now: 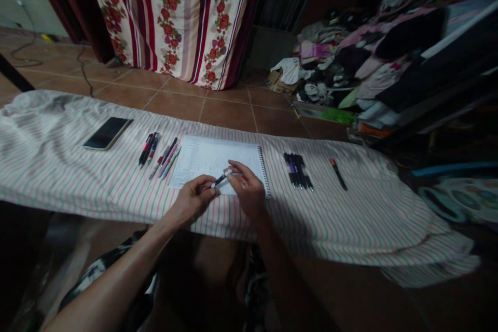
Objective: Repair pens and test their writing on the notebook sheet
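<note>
A dark pen with white ends [221,179] is held between my two hands, above the near edge of a spiral notebook [210,158]. The fingers of my left hand [195,196] pinch its lower left end. At its upper right end are the thumb and fingers of my right hand [248,187]. Several pens [166,161] lie left of the notebook, pink, light and dark ones, with darker pens [148,149] beside them. To the right of the notebook several black and purple pens [298,170] lie side by side.
A striped cloth [350,228] covers the long surface. A phone [107,133] lies at the left, and a black and orange marker [338,174] at the right. Beyond are a floral curtain [187,15] and a heap of clothes [361,57].
</note>
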A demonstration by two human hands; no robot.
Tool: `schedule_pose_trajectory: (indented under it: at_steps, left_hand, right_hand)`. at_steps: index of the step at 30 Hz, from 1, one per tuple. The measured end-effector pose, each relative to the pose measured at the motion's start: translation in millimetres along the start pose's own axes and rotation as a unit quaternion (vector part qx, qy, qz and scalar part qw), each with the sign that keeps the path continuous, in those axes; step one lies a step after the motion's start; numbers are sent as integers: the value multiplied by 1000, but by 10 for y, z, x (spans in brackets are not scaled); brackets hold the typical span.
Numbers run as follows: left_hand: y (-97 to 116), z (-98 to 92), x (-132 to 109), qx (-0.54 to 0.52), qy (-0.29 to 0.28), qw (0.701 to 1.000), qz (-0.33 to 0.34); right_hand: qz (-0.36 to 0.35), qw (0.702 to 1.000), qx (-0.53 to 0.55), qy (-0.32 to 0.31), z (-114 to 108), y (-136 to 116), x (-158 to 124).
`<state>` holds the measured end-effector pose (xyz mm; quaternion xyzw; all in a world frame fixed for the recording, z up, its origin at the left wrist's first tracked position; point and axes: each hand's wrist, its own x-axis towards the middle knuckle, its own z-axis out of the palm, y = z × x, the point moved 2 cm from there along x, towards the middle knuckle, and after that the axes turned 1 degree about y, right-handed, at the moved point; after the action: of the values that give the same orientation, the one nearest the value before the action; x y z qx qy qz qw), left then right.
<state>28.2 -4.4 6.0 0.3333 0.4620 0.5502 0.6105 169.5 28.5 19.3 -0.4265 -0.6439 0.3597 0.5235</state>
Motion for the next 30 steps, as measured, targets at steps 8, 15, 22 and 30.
schedule_pose_trajectory:
  at_steps: [8, 15, 22, 30]
  left_hand:
    - [193, 59, -129, -20, -33, 999, 8]
    - [187, -15, -153, -16, -41, 998, 37]
    - [232, -45, -129, 17, -46, 993, 104]
    - [185, -104, -96, 126, -77, 978, 150]
  right_hand:
    - [-179, 980, -86, 6, 39, -539, -228]
    - [-218, 970, -109, -16, 73, -651, -326]
    - [-236, 964, -121, -33, 79, -595, -372]
    - [-229, 966, -114, -32, 132, -544, -370]
